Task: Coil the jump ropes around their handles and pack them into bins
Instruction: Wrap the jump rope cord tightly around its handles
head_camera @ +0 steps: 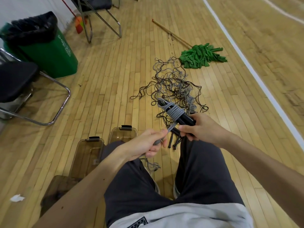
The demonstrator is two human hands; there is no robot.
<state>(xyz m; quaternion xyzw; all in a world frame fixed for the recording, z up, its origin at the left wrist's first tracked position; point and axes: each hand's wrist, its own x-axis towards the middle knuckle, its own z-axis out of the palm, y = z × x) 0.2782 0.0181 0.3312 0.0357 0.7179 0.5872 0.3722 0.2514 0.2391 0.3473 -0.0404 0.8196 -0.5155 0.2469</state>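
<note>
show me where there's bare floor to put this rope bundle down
Bare boards lie between the green bin and the rope tangle, and between that tangle and the white line. Crowded: the tangle itself, up to the mop, and the clear bins by the left knee.

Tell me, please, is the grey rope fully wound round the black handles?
Partly: several turns of the grey rope circle the handles; its loose tail runs into the left hand.
</note>
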